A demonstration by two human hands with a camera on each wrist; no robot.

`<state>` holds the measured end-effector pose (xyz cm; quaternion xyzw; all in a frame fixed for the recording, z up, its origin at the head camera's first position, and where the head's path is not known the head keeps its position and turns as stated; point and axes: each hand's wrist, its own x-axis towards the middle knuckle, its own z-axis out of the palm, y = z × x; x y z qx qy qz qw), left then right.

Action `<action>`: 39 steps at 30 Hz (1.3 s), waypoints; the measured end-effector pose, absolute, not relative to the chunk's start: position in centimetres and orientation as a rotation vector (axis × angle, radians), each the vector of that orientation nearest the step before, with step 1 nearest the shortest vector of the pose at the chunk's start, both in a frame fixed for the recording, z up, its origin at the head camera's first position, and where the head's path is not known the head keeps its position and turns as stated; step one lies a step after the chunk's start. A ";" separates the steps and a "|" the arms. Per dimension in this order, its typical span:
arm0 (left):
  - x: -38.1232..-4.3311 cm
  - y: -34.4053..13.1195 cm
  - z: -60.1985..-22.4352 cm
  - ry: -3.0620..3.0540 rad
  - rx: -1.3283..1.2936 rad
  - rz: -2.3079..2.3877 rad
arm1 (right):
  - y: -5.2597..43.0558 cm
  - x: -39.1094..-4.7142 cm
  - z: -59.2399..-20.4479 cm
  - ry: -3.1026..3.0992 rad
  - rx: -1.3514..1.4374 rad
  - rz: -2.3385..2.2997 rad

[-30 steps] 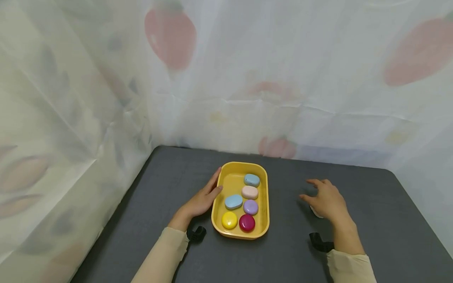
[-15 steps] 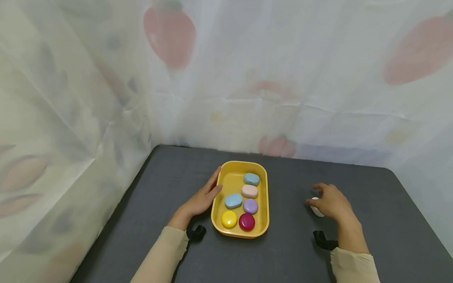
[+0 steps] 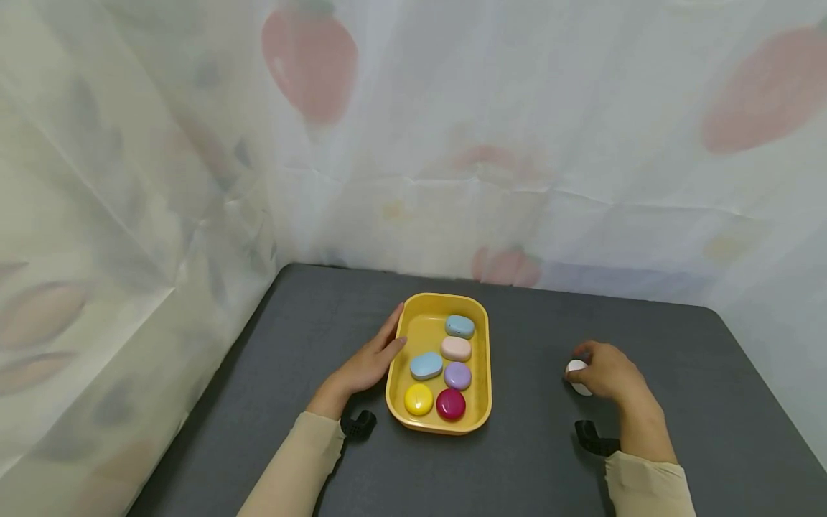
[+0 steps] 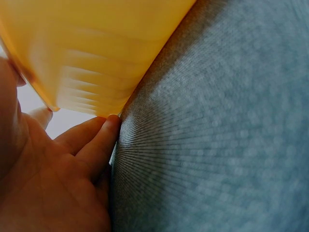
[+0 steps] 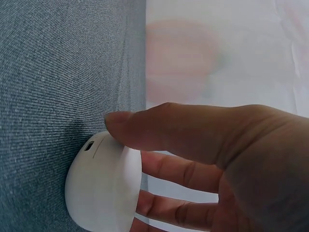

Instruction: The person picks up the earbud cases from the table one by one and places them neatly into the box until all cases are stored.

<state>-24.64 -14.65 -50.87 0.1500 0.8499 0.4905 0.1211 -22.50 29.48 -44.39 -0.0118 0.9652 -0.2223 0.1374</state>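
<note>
In the head view a yellow tray (image 3: 390,395) lies on the dark table. My left hand (image 3: 363,368) holds its left side, thumb at the rim and fingers along the outer wall. The left wrist view shows the fingertips (image 4: 112,123) low against the tray's wall (image 4: 101,43). Off to the right, my right hand (image 3: 610,372) pinches a white earbud case (image 3: 577,369) between thumb and fingers. Seen from the right wrist, the case (image 5: 99,186) has a small port and a seam line. The thumb lies on its edge, with the fingers partly hidden behind it.
Several small rounded cases sit in the tray: two light blue, a pink (image 3: 456,350), a purple (image 3: 457,375), a yellow (image 3: 418,399) and a dark red one (image 3: 451,404). A printed curtain (image 3: 413,143) hangs behind and to the left of the grey table (image 3: 523,459).
My right hand has come down and slightly right onto the white earbud case, and its thumb and fingers have closed around it. The left hand and the tray have stayed in place.
</note>
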 end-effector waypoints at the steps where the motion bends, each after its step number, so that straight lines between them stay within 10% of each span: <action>1: -24.6 -14.6 -50.9 2.481 0.437 1.434 | 29.5 -22.5 -44.4 2.788 -0.037 -0.647; 39: -24.5 -14.6 -50.7 2.453 0.434 1.459 | 28.2 -22.2 -43.7 2.878 -0.102 -0.659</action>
